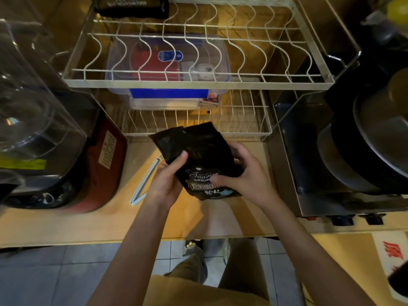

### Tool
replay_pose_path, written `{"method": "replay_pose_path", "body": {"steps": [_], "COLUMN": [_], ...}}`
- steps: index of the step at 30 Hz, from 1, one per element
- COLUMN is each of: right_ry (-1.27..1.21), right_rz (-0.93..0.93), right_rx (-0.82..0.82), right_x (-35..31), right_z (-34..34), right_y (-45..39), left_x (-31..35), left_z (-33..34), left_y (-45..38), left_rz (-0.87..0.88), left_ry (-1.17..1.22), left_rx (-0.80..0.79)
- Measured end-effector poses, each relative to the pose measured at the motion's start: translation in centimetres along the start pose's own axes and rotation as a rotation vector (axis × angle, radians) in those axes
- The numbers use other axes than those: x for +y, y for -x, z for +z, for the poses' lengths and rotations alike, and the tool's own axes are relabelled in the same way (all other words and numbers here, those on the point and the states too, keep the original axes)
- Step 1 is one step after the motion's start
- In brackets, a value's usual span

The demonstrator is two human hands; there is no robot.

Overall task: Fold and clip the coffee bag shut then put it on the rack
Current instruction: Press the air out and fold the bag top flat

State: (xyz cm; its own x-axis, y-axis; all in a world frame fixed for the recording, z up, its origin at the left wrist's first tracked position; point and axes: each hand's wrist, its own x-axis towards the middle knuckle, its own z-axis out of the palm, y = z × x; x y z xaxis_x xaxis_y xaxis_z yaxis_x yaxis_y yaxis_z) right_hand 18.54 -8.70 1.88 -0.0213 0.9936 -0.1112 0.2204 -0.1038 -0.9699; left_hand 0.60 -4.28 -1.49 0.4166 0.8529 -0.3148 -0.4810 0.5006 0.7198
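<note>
At far left a clear-domed appliance (33, 102) stands on the counter (123, 226), with a red-brown box (103, 164) just beside it on its right. Next comes the clip (145, 180), a long pale bar lying open in a narrow V on the counter, its upper end near the left hand (169, 180) but not held. That hand grips the bag (198, 155) from the left, thumb pressed on the front face below the top flap and fingers curled behind out of sight. The bag is black with white lettering on its lower half; it is held above the counter, tilted so its top leans away and to the left, and the top flap is bent over but loose and unclipped. The right hand (247, 173) clasps the bag's right side, thumb lying across the label and fingers wrapped round the far edge. Behind the bag stands the rack (198, 81), a white wire frame in two tiers: the upper tier has wavy dividers, and the lower holds a clear tub (167, 93) with a blue band. A second black bag (130, 6) sits at the rack's upper left corner. To the right, dark pans (364, 151) are stacked on a metal unit (331, 206).
</note>
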Motion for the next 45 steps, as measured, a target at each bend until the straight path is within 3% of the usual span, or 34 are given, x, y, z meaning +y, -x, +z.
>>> {"method": "replay_pose_path", "body": {"steps": [5,9,20,23,27,31,39,45], "right_ry": [-0.159,-0.186,-0.254,-0.235,-0.183,-0.265,-0.444,-0.584], "right_rz": [0.062,0.101,0.080,0.105,0.142,0.182,0.306,0.384], "right_rx": [-0.106,0.005,0.083,0.033,0.028,0.096,0.116,0.237], "right_x": [0.5,1.9,2.2,1.9,1.5,1.5,0.8,0.5], "right_z": [-1.4,-1.2,-0.5,-0.5,0.6,1.1,0.7,1.5], "right_y": [-0.7,-1.0,-1.3,-1.4,-1.6,-2.0,-1.6,-1.3], "left_x": [0.7,0.3,0.4,0.6,0.4,0.2,1.0,0.2], "left_z": [1.0,0.7,0.4,0.7,1.9,2.1,0.9,1.7], "left_y": [0.5,0.6,0.4,0.1,-0.1,-0.3,-0.4,-0.5], "left_rz": [0.133,0.169,0.146,0.186,0.273,0.306,0.182,0.201], "left_ry": [-0.356,-0.570,-0.502,-0.605,-0.716,-0.661,-0.465,-0.399], "left_rx": [0.110,0.147,0.167,0.150,0.245,0.283,0.122,0.196]}}
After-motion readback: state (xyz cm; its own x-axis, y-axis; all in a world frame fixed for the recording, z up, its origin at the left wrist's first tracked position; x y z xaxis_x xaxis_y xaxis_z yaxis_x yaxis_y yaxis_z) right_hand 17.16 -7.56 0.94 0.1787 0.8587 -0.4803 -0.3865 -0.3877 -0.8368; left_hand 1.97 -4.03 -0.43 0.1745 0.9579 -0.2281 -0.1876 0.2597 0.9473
